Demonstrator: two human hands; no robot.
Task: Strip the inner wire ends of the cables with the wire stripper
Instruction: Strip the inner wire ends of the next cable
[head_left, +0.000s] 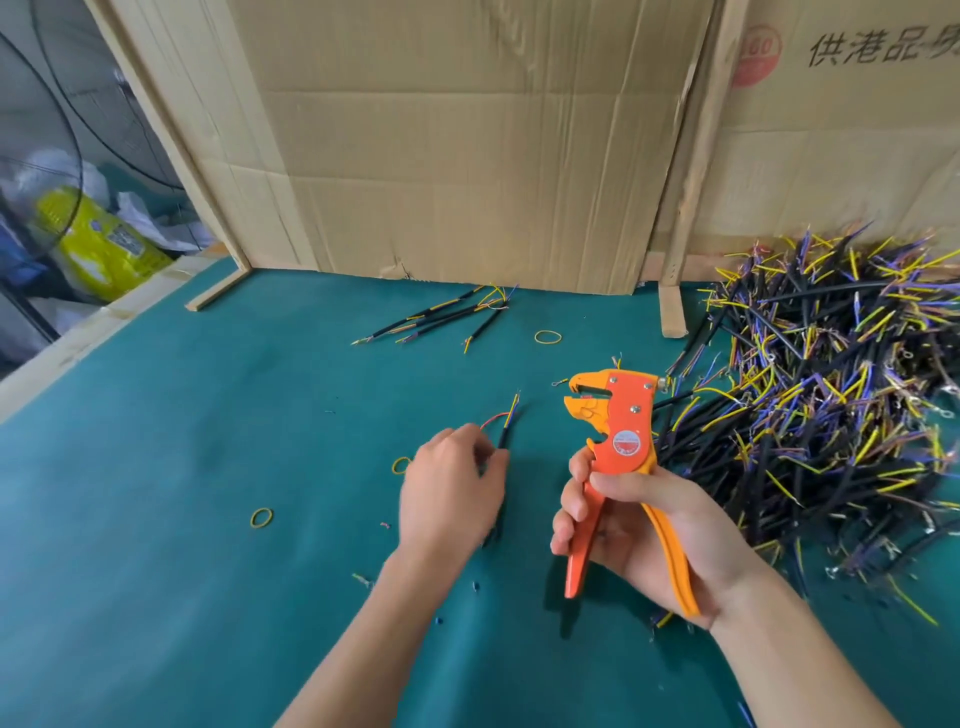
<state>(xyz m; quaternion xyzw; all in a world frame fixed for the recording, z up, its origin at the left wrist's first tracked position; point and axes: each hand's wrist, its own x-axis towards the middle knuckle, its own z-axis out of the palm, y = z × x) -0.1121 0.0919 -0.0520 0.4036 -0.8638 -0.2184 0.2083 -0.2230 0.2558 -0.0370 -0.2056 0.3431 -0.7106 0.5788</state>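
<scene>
head view — right hand (639, 525) grips stripper (618, 441)

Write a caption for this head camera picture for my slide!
Right hand holds the orange wire stripper while left hand holds a cable.

On the table (156, 519) the cable pile (831, 405) lies right; the wire stripper (618, 441) stands left of it; 1 cable (506, 431) lies further left; cardboard (457, 145) stands behind.
</scene>
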